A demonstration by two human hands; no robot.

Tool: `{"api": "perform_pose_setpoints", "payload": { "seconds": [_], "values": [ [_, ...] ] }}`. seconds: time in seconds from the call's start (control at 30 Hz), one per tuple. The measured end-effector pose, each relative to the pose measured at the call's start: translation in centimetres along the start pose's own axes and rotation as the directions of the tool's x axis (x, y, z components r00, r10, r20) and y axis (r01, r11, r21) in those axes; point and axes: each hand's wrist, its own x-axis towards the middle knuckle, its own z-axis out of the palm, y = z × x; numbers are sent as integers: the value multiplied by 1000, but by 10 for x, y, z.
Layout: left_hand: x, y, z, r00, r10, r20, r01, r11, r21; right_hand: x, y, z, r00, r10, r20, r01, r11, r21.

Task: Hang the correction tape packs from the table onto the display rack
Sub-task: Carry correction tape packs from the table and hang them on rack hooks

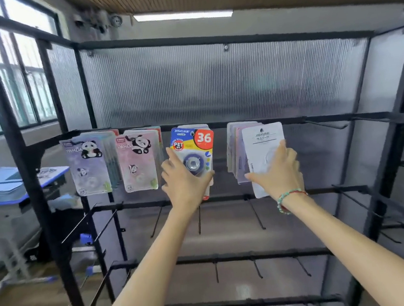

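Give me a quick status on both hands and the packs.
Left hand grips blue-yellow pack. Right hand holds white pack at top rail. Nothing in the way.

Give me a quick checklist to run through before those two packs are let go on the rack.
1. Left hand grips the colourful "36" pack: ok.
2. Right hand grips the white pack: ok.
3. Each pack's hang hole is threaded on a hook: cannot tell, the tops hide it.
4. Both packs are level with the filled top row of the display rack: ok.
5. The white pack hangs straight: not ok, it tilts slightly.
6. Free hooks remain to the right: ok.
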Motion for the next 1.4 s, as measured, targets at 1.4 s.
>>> {"api": "perform_pose_setpoints", "payload": {
  "seconds": [1.4],
  "values": [
    [-14, -35, 8, 986, 162, -30, -157, 980, 124, -18, 11, 34, 966, -244, 87, 252, 962, -107]
  ]
}}
